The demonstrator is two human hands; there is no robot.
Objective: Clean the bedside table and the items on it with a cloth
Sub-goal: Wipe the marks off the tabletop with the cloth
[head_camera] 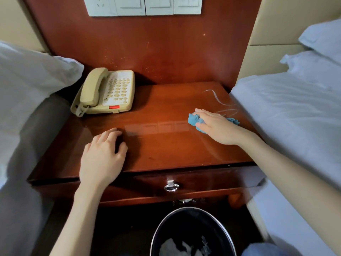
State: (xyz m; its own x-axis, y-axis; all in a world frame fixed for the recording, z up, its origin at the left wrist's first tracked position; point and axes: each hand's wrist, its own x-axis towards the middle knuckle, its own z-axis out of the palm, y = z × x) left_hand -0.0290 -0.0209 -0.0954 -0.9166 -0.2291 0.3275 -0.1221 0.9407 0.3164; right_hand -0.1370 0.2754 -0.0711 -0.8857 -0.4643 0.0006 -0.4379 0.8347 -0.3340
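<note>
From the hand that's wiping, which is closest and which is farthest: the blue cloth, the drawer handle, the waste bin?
1. Blue cloth: directly under the right hand, touching it.
2. Drawer handle: lower, towards the person.
3. Waste bin: lowest, down by the floor.

No legible txt anywhere. The phone (107, 91), far left on the bedside table (166, 148), has a keypad (118, 89) w/ small print on and above the btns, but it's too blurred to read. The red strip (114, 107) at the phone's near edge shows no chars that can be made out. The switch panels (145, 5) on the wall, far centre, carry only faint grey marks, not readable as words or nos.
</note>
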